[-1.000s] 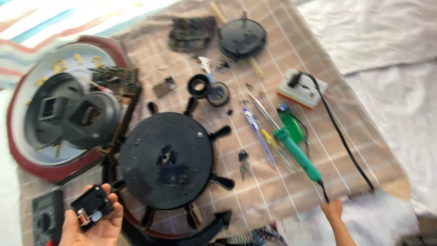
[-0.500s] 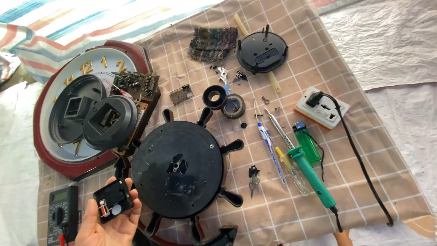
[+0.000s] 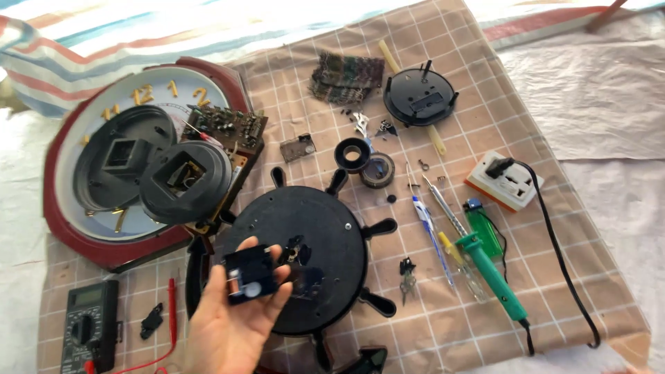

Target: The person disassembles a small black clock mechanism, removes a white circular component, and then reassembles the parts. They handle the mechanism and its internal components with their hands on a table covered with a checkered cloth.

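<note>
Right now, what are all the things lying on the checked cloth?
Wheel-shaped clock back: 1, black, centre.
Wall clock: 1, red rim, left.
Round housings: 2, black, on the wall clock.
Circuit board: 1, brown, beside the wall clock.
Small round clock back: 1, black, top.
Tape rolls: 2, black, middle.
Soldering iron: 1, green, right.
Lighter: 1, green, right.
Socket: 1, white, right.
Multimeter: 1, black, bottom left.
Clock movement: 1, black, in left hand.
Left hand: 1, bottom centre.

You're at a makeshift repair spot on a floor, not a bench: a brown checked cloth [image 3: 485, 90] holds a green-handled soldering iron [image 3: 493, 275], a black digital multimeter [image 3: 89, 334], a bare green circuit board [image 3: 225, 125] and opened black plastic clock backs [image 3: 419, 97].
</note>
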